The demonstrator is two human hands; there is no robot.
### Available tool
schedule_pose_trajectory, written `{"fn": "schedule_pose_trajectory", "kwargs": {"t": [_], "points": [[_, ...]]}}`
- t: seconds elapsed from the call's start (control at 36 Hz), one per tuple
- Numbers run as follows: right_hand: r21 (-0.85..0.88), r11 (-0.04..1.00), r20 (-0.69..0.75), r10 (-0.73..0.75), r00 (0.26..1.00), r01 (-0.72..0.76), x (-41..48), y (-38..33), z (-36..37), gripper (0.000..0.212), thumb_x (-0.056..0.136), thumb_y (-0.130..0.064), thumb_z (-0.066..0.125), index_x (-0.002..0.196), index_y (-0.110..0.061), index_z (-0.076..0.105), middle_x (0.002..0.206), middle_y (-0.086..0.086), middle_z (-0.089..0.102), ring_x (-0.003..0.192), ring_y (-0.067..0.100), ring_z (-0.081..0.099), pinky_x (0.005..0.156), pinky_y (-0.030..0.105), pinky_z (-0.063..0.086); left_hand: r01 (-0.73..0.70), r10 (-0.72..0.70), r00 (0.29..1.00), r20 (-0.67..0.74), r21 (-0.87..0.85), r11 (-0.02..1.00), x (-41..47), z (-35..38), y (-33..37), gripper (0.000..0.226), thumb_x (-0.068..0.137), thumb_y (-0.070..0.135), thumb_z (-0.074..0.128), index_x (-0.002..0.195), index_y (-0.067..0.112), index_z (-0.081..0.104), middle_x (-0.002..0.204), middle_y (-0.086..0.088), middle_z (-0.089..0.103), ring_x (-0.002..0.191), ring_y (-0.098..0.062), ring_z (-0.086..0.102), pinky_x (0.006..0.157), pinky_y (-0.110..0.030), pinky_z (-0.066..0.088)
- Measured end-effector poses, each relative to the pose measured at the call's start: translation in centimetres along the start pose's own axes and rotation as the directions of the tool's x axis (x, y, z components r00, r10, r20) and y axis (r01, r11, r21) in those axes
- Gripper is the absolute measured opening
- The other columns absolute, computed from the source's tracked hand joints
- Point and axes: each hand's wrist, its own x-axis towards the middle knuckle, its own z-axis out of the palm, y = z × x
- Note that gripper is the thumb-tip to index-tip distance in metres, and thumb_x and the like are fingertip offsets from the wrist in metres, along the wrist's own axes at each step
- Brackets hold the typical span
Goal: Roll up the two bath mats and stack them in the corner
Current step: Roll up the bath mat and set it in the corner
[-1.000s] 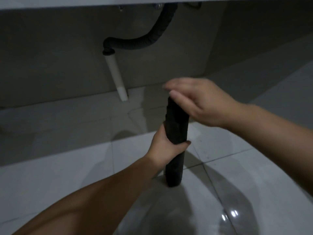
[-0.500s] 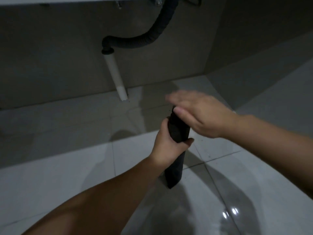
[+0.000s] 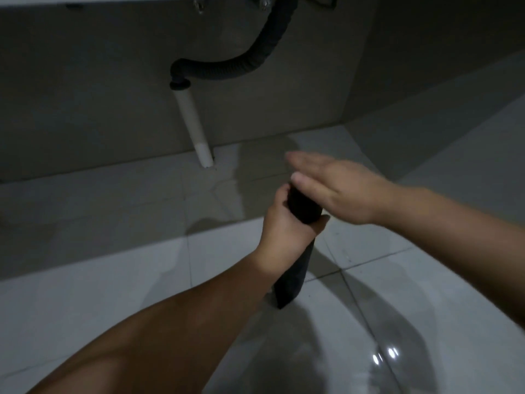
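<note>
A dark bath mat (image 3: 295, 268), rolled into a tight tube, stands almost upright with its lower end near the tiled floor. My left hand (image 3: 284, 228) is wrapped around its upper half. My right hand (image 3: 335, 189) lies flat, fingers straight and together, palm down over the roll's top end. Whether the palm touches the top is hidden. Only one mat is in view.
A white drain pipe (image 3: 193, 126) with a black corrugated hose (image 3: 244, 66) hangs from the underside of a sink at the back wall. The room's corner (image 3: 345, 123) lies behind my right hand. Glossy white floor tiles (image 3: 113, 280) surround the roll.
My left hand slid up the roll toward its top. My right hand flattened and dropped lower with the roll, which now leans slightly to the right at the top.
</note>
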Motion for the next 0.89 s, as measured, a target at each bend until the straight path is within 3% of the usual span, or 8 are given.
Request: {"fn": "schedule_pose_trajectory", "kwargs": {"t": [0.08,0.22,0.36,0.5,0.61,0.75,0.83,0.89], "points": [[0.179,0.968,0.048,0.170,0.984,-0.176,-0.5,-0.2,-2.4,0.086,0.072,-0.073,0.029,0.135,-0.018,0.046,0.134,0.006,0.055,0.119,0.021,0.053,0.101,0.037,0.042,-0.016,0.015,0.999,-0.048,-0.028,0.999,0.2,0.5,1.6,0.073,0.067,0.022,0.082,0.128,0.026,0.042,0.111,0.012,0.061,0.107,-0.010,0.061,0.089,-0.030,0.052],[0.159,0.958,0.199,0.207,0.958,-0.239,-1.2,1.1,-4.4,0.041,0.076,-0.052,0.066,0.105,-0.022,0.064,0.089,0.000,0.069,0.073,0.015,0.067,0.064,0.037,0.060,-0.106,0.100,0.994,0.044,0.154,0.982,0.3,0.9,2.3,0.076,0.070,0.024,0.079,0.130,0.030,0.034,0.120,0.002,0.061,0.107,-0.020,0.060,0.086,-0.038,0.054],[0.367,0.849,0.298,0.281,0.912,-0.381,-1.6,2.6,-3.5,0.040,0.069,-0.036,0.079,0.100,-0.017,0.064,0.086,0.006,0.071,0.072,0.021,0.071,0.058,0.035,0.061,-0.152,0.139,0.988,0.069,0.259,0.954,0.6,1.3,2.6,0.076,0.069,0.019,0.077,0.130,0.027,0.033,0.117,-0.004,0.061,0.104,-0.026,0.060,0.081,-0.040,0.054],[0.542,0.779,0.122,0.300,0.946,-0.317,-1.7,3.6,-2.4,0.018,0.077,-0.005,0.074,0.094,-0.009,0.068,0.087,0.016,0.071,0.073,0.025,0.072,0.065,0.037,0.061,-0.165,0.143,0.984,0.105,0.258,0.952,1.2,1.1,2.8,0.079,0.067,0.022,0.081,0.131,0.025,0.034,0.122,-0.002,0.057,0.108,-0.023,0.057,0.085,-0.036,0.051],[0.563,0.785,0.062,0.273,0.960,-0.259,-2.9,5.1,-3.4,0.025,0.077,0.003,0.071,0.100,-0.007,0.069,0.089,0.013,0.072,0.075,0.018,0.071,0.062,0.023,0.059,-0.171,0.096,0.964,0.246,0.303,0.937,1.9,0.2,1.7,0.084,0.067,0.026,0.081,0.136,0.025,0.033,0.129,-0.001,0.054,0.115,-0.019,0.054,0.092,-0.034,0.048],[0.649,0.718,0.065,0.274,0.959,-0.249,-5.3,8.0,-4.0,0.031,0.075,0.009,0.069,0.095,-0.015,0.070,0.092,0.008,0.070,0.079,0.015,0.070,0.066,0.024,0.056,-0.331,0.111,0.896,0.429,0.480,0.812,2.7,0.1,1.4,0.077,0.075,0.024,0.074,0.140,0.021,0.033,0.133,-0.007,0.052,0.120,-0.025,0.051,0.095,-0.033,0.044],[0.637,0.681,0.184,0.323,0.929,-0.362,-6.6,9.7,-3.9,0.028,0.074,0.003,0.072,0.093,-0.017,0.064,0.093,0.008,0.064,0.077,0.021,0.066,0.071,0.041,0.058,-0.500,0.225,0.856,0.465,0.636,0.588,2.7,2.0,1.9,0.067,0.082,0.029,0.066,0.139,0.018,0.034,0.133,-0.007,0.050,0.123,-0.027,0.045,0.098,-0.035,0.034],[0.572,0.675,0.298,0.359,0.885,-0.466,-7.3,10.5,-4.1,0.029,0.068,-0.013,0.081,0.088,-0.017,0.060,0.086,0.005,0.064,0.071,0.019,0.063,0.065,0.038,0.056,-0.567,0.289,0.823,0.489,0.679,0.467,2.5,3.6,1.9,0.064,0.086,0.029,0.061,0.140,0.016,0.031,0.132,-0.007,0.048,0.123,-0.026,0.043,0.097,-0.036,0.030]]}}
